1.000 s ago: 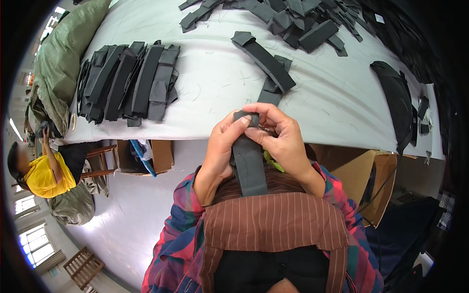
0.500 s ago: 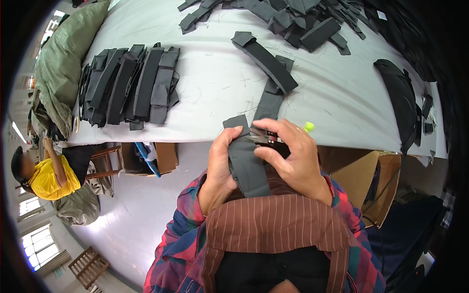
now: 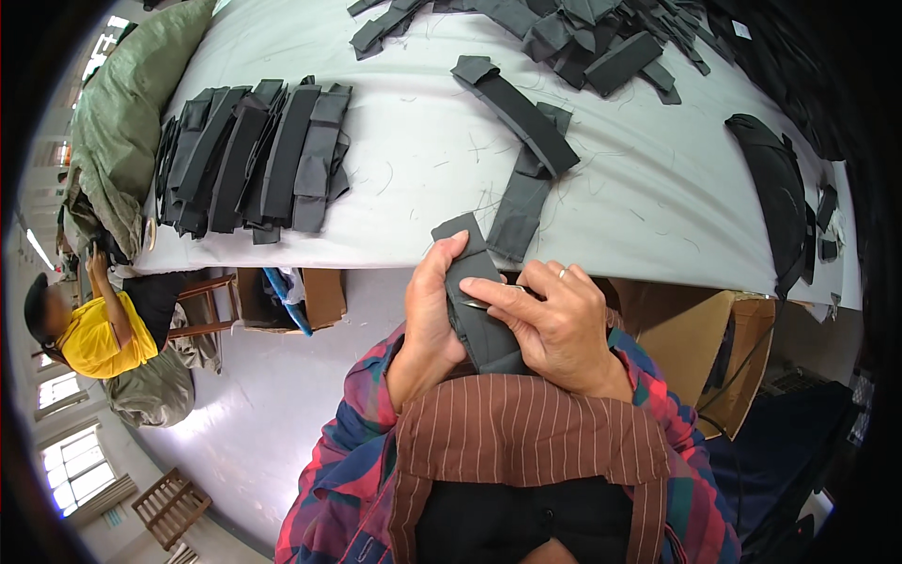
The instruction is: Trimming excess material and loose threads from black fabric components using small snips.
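My left hand grips a dark grey folded fabric strip just off the table's front edge, its thumb lying along the strip's upper part. My right hand is closed round small metal thread snips. Most of the snips is hidden under the fingers. The right index finger presses across the face of the strip. Beyond my hands, a black strip lies crosswise over a dark grey strip on the white-covered table.
A row of dark strips lies at the left, and a loose heap at the far side. Black cloth lies at the right. Cardboard boxes stand under the table. A person in yellow sits at the left.
The snips' blades, spread at the strip's right edge before, are now mostly covered by my right hand. That hand has moved down and left onto the strip. The strip has tilted.
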`<state>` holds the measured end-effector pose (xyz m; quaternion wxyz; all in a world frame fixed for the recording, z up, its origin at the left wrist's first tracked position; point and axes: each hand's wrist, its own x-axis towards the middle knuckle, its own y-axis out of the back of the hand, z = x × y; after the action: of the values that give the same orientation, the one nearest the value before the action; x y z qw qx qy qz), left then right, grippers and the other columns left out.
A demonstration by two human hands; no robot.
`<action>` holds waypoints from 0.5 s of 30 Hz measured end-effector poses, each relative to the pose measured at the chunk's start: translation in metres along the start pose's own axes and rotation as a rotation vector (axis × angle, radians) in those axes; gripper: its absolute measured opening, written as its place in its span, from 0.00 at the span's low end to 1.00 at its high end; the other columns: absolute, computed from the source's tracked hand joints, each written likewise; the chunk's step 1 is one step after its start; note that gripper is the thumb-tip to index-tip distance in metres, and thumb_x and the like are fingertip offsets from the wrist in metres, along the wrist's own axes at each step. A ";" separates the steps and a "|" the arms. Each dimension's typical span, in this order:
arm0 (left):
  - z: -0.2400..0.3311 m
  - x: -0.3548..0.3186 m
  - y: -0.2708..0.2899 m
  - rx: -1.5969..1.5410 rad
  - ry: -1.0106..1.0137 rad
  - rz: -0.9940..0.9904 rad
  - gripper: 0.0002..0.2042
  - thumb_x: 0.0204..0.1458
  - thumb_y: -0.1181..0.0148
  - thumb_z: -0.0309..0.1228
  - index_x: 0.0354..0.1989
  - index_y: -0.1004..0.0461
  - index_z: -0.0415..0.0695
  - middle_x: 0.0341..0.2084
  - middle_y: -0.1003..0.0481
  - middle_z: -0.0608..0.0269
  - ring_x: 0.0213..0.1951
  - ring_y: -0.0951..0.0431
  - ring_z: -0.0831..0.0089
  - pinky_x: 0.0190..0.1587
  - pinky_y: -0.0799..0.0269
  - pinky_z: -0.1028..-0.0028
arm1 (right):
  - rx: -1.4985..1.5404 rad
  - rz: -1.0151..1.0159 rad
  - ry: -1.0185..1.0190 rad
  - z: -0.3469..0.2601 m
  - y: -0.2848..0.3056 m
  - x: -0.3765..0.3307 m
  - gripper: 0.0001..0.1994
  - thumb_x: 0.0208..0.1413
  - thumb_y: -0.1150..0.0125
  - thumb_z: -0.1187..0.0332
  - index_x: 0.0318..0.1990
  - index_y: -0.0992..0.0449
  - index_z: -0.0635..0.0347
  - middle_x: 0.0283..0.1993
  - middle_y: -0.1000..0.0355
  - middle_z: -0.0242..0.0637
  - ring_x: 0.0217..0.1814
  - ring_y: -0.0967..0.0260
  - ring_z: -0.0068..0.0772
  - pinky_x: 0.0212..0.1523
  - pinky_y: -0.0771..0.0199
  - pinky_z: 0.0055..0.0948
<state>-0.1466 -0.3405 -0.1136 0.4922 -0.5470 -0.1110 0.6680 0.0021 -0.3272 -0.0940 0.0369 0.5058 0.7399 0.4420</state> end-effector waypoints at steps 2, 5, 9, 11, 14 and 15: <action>0.000 -0.003 -0.006 -0.015 -0.031 0.068 0.10 0.55 0.49 0.36 0.30 0.31 0.42 0.23 0.27 0.61 0.23 0.25 0.71 0.26 0.27 0.72 | -0.047 0.017 0.038 -0.001 -0.002 -0.002 0.18 0.43 0.39 0.69 0.44 0.20 0.34 0.21 0.42 0.28 0.20 0.42 0.30 0.22 0.45 0.29; -0.001 0.001 -0.001 0.004 -0.082 0.115 0.16 0.54 0.49 0.41 0.34 0.30 0.37 0.23 0.25 0.51 0.23 0.23 0.62 0.28 0.23 0.68 | -0.124 0.078 0.089 -0.003 -0.008 -0.006 0.21 0.41 0.42 0.70 0.44 0.20 0.32 0.21 0.44 0.29 0.19 0.43 0.30 0.20 0.44 0.27; -0.004 0.002 0.005 0.016 -0.091 0.093 0.14 0.54 0.49 0.39 0.34 0.30 0.38 0.23 0.25 0.52 0.24 0.23 0.62 0.31 0.23 0.67 | -0.091 0.153 0.054 0.005 -0.014 -0.009 0.22 0.39 0.42 0.73 0.43 0.20 0.35 0.22 0.41 0.30 0.20 0.41 0.28 0.20 0.40 0.25; -0.005 -0.004 0.000 -0.012 -0.002 0.029 0.16 0.55 0.50 0.40 0.36 0.29 0.37 0.23 0.25 0.51 0.26 0.24 0.62 0.35 0.24 0.66 | 0.120 0.179 -0.099 0.010 -0.011 -0.003 0.20 0.42 0.41 0.75 0.44 0.20 0.41 0.22 0.39 0.33 0.20 0.38 0.29 0.22 0.35 0.24; -0.003 -0.006 0.010 0.018 -0.023 0.022 0.15 0.54 0.46 0.40 0.36 0.29 0.37 0.26 0.25 0.54 0.26 0.23 0.62 0.33 0.24 0.67 | 0.459 0.153 -0.254 0.018 0.002 0.000 0.18 0.47 0.40 0.76 0.46 0.21 0.45 0.21 0.38 0.34 0.20 0.38 0.32 0.23 0.35 0.23; 0.000 -0.006 0.013 0.000 -0.013 -0.014 0.15 0.54 0.47 0.40 0.36 0.29 0.37 0.26 0.25 0.53 0.27 0.22 0.62 0.34 0.24 0.67 | 0.528 0.147 -0.239 0.016 0.004 0.001 0.16 0.50 0.39 0.73 0.48 0.22 0.51 0.21 0.36 0.35 0.20 0.38 0.34 0.24 0.34 0.24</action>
<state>-0.1539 -0.3513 -0.1187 0.4964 -0.5418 -0.1179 0.6679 0.0125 -0.3161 -0.1000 -0.0411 0.5987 0.7810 0.1730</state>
